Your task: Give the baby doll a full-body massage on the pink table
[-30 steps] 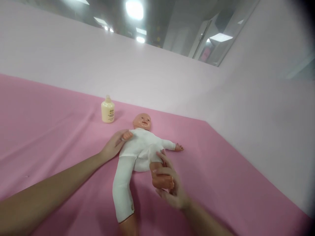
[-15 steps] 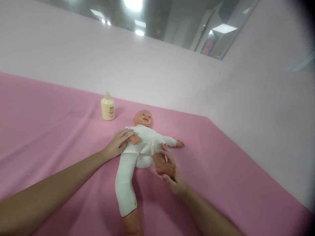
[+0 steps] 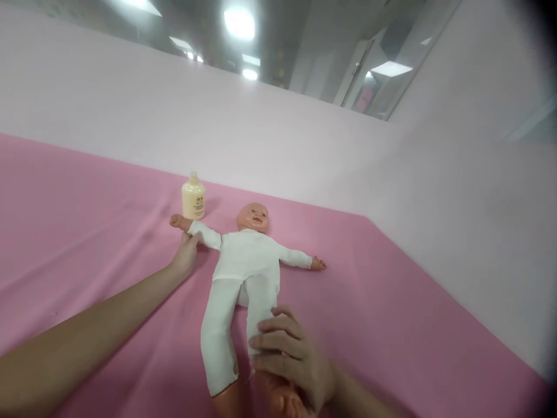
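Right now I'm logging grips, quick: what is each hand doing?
Left hand: closed on the doll's arm, near the wrist.
Right hand: closed around the doll's leg, near the ankle.

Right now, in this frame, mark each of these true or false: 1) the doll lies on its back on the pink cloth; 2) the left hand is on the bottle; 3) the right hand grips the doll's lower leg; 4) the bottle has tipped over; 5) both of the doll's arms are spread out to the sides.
1) True: the baby doll lies face up on the pink cloth.
2) False: the left hand holds the doll's arm at the sleeve; the cream bottle stands apart, beyond it.
3) True: the right hand is wrapped around the lower leg, near the foot.
4) False: the bottle stands upright.
5) True: both arms point outward.
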{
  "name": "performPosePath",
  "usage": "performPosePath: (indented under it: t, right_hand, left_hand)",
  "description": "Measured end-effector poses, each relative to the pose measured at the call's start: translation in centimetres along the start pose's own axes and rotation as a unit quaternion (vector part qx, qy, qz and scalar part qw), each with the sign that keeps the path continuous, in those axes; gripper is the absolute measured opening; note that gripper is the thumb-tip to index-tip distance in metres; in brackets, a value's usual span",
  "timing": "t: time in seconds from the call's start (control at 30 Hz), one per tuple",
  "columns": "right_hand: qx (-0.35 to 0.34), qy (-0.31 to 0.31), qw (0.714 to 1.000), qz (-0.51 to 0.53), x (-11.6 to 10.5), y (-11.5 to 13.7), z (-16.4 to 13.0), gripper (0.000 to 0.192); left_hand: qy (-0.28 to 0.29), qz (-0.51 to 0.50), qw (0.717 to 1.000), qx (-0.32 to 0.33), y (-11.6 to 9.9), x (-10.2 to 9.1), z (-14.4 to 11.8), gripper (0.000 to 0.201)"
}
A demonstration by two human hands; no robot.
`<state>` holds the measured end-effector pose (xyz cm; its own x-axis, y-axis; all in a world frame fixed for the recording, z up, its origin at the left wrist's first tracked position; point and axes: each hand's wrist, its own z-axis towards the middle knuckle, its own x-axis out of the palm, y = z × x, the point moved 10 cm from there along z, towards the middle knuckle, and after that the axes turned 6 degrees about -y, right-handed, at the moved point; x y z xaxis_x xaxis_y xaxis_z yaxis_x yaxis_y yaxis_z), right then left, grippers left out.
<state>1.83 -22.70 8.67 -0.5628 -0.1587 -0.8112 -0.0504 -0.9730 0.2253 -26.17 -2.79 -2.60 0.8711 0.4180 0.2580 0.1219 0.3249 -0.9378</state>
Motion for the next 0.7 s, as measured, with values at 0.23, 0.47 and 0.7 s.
performPosePath:
  t: [0.23,0.47,0.7]
  right_hand:
    - [-0.036,0.086,0.995,0.026,5.1,0.1,-0.1,0.042]
    - [-0.049,0.074,0.996,-0.023,2.9,1.1,0.6,0.048]
    - [-0.026,-0.135,0.99,-0.022,-2.0,0.1,0.1,0.09]
  left_hand:
    - [-0.09,-0.108,0.984,-0.108,0.8,-1.0,-0.3,0.022]
    - [-0.093,-0.114,0.983,-0.108,0.9,-1.1,-0.3,0.025]
    - [-0.058,-0.056,0.995,-0.064,-0.7,-0.4,-0.8,0.035]
